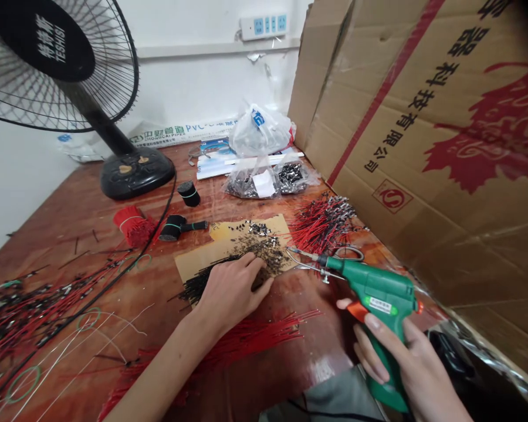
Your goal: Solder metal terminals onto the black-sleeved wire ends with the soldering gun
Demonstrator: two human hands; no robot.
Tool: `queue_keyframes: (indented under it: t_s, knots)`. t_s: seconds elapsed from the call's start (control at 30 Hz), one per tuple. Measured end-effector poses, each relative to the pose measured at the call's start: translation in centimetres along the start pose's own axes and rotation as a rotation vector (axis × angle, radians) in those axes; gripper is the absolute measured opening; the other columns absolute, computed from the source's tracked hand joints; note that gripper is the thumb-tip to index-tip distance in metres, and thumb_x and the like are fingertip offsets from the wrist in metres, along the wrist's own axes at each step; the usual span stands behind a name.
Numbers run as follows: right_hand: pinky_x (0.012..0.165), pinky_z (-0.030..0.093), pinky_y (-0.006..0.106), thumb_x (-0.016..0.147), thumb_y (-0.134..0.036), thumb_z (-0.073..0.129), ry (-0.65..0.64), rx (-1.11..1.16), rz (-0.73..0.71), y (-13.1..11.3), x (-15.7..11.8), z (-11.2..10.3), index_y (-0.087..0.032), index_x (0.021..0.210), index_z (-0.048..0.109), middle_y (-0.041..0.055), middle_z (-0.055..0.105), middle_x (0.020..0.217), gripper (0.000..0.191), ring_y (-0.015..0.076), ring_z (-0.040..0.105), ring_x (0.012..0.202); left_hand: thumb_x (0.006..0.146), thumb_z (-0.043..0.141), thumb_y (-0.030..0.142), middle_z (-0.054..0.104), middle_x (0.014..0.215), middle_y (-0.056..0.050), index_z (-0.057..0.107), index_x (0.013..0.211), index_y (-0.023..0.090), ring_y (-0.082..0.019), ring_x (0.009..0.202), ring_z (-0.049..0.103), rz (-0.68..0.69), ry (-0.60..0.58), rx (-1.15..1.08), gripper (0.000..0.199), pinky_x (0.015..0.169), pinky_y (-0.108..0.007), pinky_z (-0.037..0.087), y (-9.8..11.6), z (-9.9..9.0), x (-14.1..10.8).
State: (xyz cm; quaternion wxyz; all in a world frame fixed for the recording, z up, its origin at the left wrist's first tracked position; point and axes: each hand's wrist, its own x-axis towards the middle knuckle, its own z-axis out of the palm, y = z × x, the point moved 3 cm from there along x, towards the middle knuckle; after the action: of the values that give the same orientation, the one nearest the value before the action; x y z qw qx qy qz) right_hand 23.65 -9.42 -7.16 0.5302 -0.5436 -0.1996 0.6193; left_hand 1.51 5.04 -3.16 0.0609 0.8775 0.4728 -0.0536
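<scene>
My right hand (396,346) is wrapped round the handle of a green soldering gun (378,287) with an orange trigger, its tip pointing left over the cardboard's right edge. My left hand (237,287) lies palm down with fingers bent over the cardboard sheet (189,261), by a pile of small dark pieces (268,252). What its fingertips touch is too small to make out. Black wires (198,285) lie beside and partly under that hand. Red wires (264,340) spread below it, and a bundle of red wires with dark ends (321,223) sits behind the gun's tip.
A black fan (134,170) stands at the back left, its cable crossing the table. Bags of small parts (255,179) lie at the back. A large carton (413,135) walls the right side. Tied red wires (134,225), black bundles (189,193) and loose wires (61,305) occupy the left.
</scene>
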Motion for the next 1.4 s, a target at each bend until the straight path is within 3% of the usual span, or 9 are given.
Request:
queue_keyframes:
  t_s: [0.13,0.33,0.5,0.77,0.93,1.07,1.4]
  knots:
    - [0.046,0.032,0.024,0.098,-0.039,0.060,0.010,0.004,-0.002,0.7,0.0,-0.7,-0.013,0.123,0.062,-0.0062,0.041,0.048,0.036,0.0077,0.037,0.042,0.101,0.042,0.041,0.066,0.101,-0.004,0.057,0.104,0.021,-0.025,0.086,0.067,-0.062,0.012,-0.083,0.025,0.069,-0.036,0.043,0.5,-0.6,0.2]
    - [0.046,0.031,0.024,0.098,-0.039,0.059,0.001,-0.006,-0.006,0.4,0.4,-0.3,-0.014,0.121,0.060,-0.0056,0.043,0.048,0.034,0.0083,0.039,0.042,0.103,0.030,0.020,0.060,0.087,-0.005,0.051,0.095,0.018,-0.023,0.076,0.061,-0.172,-0.008,-0.093,0.022,0.068,-0.036,0.042,1.9,-0.8,0.9]
    - [0.046,0.034,0.024,0.097,-0.040,0.060,0.008,-0.042,-0.011,0.2,0.3,-0.2,-0.014,0.114,0.060,-0.0054,0.045,0.047,0.032,0.0091,0.039,0.041,0.102,0.039,0.019,0.057,0.098,-0.009,0.059,0.094,0.016,-0.025,0.094,0.055,-0.081,0.168,-0.128,0.022,0.085,-0.039,0.044,1.8,-0.2,0.9]
    - [0.052,0.037,0.027,0.097,-0.045,0.059,0.040,-0.183,-0.033,0.2,0.0,-0.3,-0.015,0.106,0.058,-0.0045,0.047,0.047,0.031,0.0110,0.042,0.045,0.096,0.057,0.020,0.066,0.092,-0.002,0.068,0.103,0.021,-0.020,0.087,0.062,-0.063,0.317,-0.222,0.013,0.078,-0.033,0.047,1.4,0.7,0.5]
    - [0.053,0.039,0.027,0.097,-0.046,0.059,0.074,-0.223,-0.032,0.2,-0.2,-0.4,-0.018,0.098,0.055,-0.0042,0.049,0.048,0.029,0.0116,0.045,0.046,0.094,0.060,0.020,0.069,0.089,-0.001,0.069,0.090,0.020,-0.018,0.083,0.065,-0.094,0.281,-0.251,0.010,0.074,-0.030,0.047,1.5,0.9,0.8]
    - [0.054,0.040,0.027,0.097,-0.045,0.059,0.031,-0.216,-0.028,0.6,-0.1,-0.7,-0.020,0.079,0.048,-0.0031,0.050,0.049,0.033,0.0117,0.047,0.047,0.094,0.060,0.019,0.070,0.088,-0.001,0.071,0.088,0.020,-0.017,0.081,0.065,-0.080,0.285,-0.221,0.012,0.072,-0.029,0.046,1.5,1.0,0.9]
    - [0.056,0.042,0.030,0.099,-0.043,0.056,-0.010,-0.264,-0.032,1.0,-0.2,-1.4,-0.020,0.071,0.048,-0.0013,0.050,0.047,0.037,0.0124,0.049,0.046,0.094,0.060,0.018,0.070,0.088,-0.001,0.074,0.089,0.021,-0.016,0.080,0.066,-0.076,0.299,-0.197,0.015,0.072,-0.028,0.047,1.6,1.1,1.0]
